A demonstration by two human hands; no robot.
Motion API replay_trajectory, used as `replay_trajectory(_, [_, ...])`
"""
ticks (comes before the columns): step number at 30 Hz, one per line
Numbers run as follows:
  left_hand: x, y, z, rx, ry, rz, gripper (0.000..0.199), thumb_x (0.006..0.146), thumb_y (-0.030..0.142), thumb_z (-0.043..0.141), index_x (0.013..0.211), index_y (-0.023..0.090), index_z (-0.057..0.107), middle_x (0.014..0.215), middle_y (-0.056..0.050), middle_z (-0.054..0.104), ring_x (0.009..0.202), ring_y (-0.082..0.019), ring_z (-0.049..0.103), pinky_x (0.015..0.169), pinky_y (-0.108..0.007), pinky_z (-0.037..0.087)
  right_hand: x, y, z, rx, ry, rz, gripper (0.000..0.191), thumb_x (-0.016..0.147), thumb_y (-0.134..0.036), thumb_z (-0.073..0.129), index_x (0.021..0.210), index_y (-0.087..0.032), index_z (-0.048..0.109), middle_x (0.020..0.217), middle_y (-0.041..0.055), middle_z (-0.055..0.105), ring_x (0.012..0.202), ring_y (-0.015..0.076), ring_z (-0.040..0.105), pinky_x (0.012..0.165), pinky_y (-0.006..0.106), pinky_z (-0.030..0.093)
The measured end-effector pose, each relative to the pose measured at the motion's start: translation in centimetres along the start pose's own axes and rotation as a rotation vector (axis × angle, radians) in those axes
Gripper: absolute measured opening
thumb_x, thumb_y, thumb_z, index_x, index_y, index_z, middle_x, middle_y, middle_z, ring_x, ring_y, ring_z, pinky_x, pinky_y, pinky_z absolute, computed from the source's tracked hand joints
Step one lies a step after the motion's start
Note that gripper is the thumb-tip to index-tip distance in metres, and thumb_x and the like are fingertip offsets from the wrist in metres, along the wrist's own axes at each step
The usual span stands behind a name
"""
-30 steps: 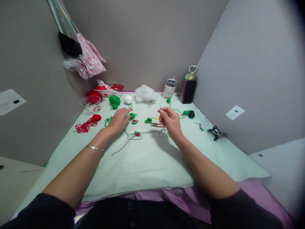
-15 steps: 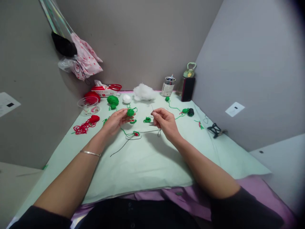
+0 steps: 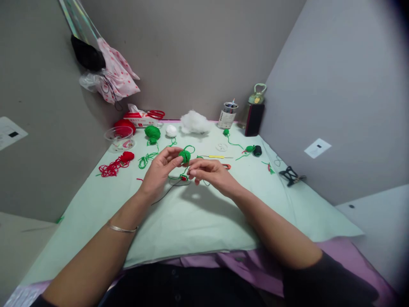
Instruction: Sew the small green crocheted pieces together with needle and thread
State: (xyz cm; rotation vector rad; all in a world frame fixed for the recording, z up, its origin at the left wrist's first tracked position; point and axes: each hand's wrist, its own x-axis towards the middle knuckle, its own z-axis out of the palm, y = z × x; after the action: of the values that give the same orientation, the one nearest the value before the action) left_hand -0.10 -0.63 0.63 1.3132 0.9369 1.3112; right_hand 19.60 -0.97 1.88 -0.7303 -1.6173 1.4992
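My left hand (image 3: 162, 168) grips a small round green crocheted piece (image 3: 184, 156) between thumb and fingers; a loop of green yarn stands out from its top and a dark strand shows on its face. Just below and right of it, my right hand (image 3: 207, 174) is closed in a pinch. The sewing needle it held a moment ago is hidden by the fingers now. Under the hands lies a small green and red crocheted piece (image 3: 183, 177) with a dark thread (image 3: 164, 197). A yellow crochet hook (image 3: 216, 157) and an orange handle (image 3: 226, 166) lie behind my right hand.
At the back stand a tissue box (image 3: 140, 120) with red scissors (image 3: 156, 114), white stuffing (image 3: 194, 123), a pen can (image 3: 228, 116), a bottle (image 3: 256, 98) and a phone (image 3: 254, 120). Red yarn (image 3: 111, 167) and a clear tub (image 3: 119, 140) are left; a black spool (image 3: 257, 150) is right.
My right hand has come down and left, close to the green piece, and its needle has gone from sight. My left hand has moved slightly right with the piece. The crochet hook is uncovered.
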Motion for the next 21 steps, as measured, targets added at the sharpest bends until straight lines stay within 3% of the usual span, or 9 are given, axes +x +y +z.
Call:
replay_trajectory(3, [-0.1,0.2,-0.1,-0.035,-0.022,-0.022,0.028,0.083,0.038,0.077,0.107,0.024,0.069,0.113,-0.003,0.069,0.104,-0.02,0.063,0.098,-0.036,0.05,-0.1,-0.1,-0.6,-0.009,-0.123,0.017,0.022,0.085,-0.039,0.077,0.084,-0.017,0.076,0.081,0.0033,0.071,0.072,0.0123,0.063,0.069,0.027,0.054])
replay_trajectory(5, [-0.2,0.4,-0.2,-0.091,-0.043,-0.071,0.029,0.084,0.038,0.077,0.108,0.024,0.069,0.108,-0.003,0.07,0.103,-0.021,0.064,0.101,-0.038,0.05,-0.1,-0.5,-1.4,0.027,-0.071,-0.007,0.024,0.085,-0.04,0.077,0.081,-0.017,0.074,0.077,0.0025,0.07,0.068,0.012,0.061,0.068,0.027,0.053])
replay_trajectory(8, [-0.2,0.9,-0.4,-0.204,-0.089,-0.146,0.035,0.087,0.04,0.074,0.118,0.025,0.067,0.101,-0.003,0.073,0.099,-0.02,0.067,0.102,-0.039,0.05,0.1,-1.1,-3.1,0.025,0.183,-0.053,0.026,0.082,-0.043,0.078,0.081,-0.018,0.073,0.081,0.0031,0.071,0.066,0.012,0.059,0.064,0.027,0.052])
replay_trajectory(11, [-0.1,1.1,-0.5,-0.288,-0.123,-0.174,0.036,0.088,0.039,0.073,0.121,0.026,0.067,0.101,-0.003,0.073,0.098,-0.019,0.069,0.102,-0.038,0.052,0.4,-1.4,-4.5,-0.192,0.501,-0.169,0.021,0.08,-0.039,0.078,0.081,-0.018,0.075,0.085,0.0032,0.069,0.063,0.0109,0.056,0.061,0.026,0.05])
replay_trajectory(13, [-0.1,1.1,-0.5,-0.305,-0.127,-0.184,0.033,0.089,0.04,0.072,0.118,0.025,0.068,0.102,-0.003,0.073,0.098,-0.019,0.07,0.101,-0.037,0.053,0.5,-1.5,-4.8,-0.348,0.635,-0.273,0.017,0.082,-0.036,0.076,0.083,-0.019,0.078,0.086,0.0032,0.067,0.062,0.0104,0.053,0.059,0.027,0.049])
replay_trajectory(15, [-0.1,1.0,-0.5,-0.305,-0.129,-0.191,0.031,0.089,0.04,0.072,0.116,0.024,0.069,0.103,-0.003,0.073,0.096,-0.019,0.07,0.101,-0.037,0.054,0.3,-1.6,-4.3,-0.404,0.639,-0.307,0.017,0.086,-0.035,0.072,0.087,-0.019,0.079,0.086,0.003,0.066,0.059,0.0098,0.051,0.057,0.027,0.048])
replay_trajectory(21, [-0.3,0.8,-0.2,-0.314,-0.145,-0.212,0.027,0.089,0.04,0.073,0.109,0.023,0.068,0.097,-0.002,0.073,0.088,-0.017,0.07,0.095,-0.036,0.056,-0.5,-1.5,-0.8,-0.36,0.445,-0.303,0.012,0.088,-0.031,0.07,0.091,-0.021,0.078,0.085,0.0025,0.066,0.061,0.0106,0.054,0.056,0.027,0.046])
